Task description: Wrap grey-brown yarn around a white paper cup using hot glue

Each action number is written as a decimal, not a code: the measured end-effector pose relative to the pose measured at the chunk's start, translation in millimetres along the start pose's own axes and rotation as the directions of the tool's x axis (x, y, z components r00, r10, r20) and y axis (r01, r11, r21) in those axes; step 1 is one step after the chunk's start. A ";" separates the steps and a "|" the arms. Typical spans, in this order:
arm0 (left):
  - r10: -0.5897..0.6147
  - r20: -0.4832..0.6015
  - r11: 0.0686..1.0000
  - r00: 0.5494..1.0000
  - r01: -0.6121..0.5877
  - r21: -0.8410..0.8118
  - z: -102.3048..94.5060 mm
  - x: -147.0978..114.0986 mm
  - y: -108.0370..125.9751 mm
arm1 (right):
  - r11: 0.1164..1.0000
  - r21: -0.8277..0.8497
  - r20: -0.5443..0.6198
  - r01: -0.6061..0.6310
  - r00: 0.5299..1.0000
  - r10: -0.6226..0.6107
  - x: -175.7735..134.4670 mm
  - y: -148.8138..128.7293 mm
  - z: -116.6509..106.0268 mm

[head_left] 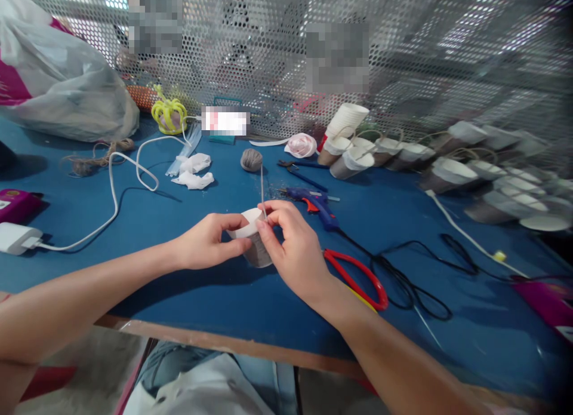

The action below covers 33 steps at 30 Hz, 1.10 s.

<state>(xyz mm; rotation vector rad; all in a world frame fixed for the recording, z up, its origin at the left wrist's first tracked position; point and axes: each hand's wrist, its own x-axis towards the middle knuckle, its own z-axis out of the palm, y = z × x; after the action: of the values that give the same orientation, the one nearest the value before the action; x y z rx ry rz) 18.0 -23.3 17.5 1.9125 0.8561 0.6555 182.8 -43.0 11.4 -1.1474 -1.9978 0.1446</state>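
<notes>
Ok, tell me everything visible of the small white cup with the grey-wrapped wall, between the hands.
The small white cup looks like paper, with a pale open rim and grey, yarn-like wrapping on its lower wall. It tilts, mouth up and leftward, over the blue tabletop; base contact is unclear. The left hand grips its left side; the right hand pinches a grey strand at its rim.

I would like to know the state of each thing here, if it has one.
Cup: held in left hand, grey sides, white rim
Right hand: pinching strand at cup's rim
Strand: running from yarn ball to right hand
Yarn ball: wound
Glue gun: lying on its side
Pliers: lying, handles apart
Red-handled tool: partly hidden
Cable: plugged into charger
White cups: nested, tilted
Handled cups: grouped, partly blurred
Bag: bulging
</notes>
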 end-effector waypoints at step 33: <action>-0.042 -0.022 0.995 0.999 0.040 -0.088 -6.5 0.9 -11.9 | 0.730 -0.287 0.002 -0.620 0.762 0.648 27.9 93.7 -56.9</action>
<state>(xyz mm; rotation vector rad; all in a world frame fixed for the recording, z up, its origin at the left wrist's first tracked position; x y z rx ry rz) 10.4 -15.1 9.9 1.8077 0.8652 0.6810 278.1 17.0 22.7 -2.0222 -1.6528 0.2908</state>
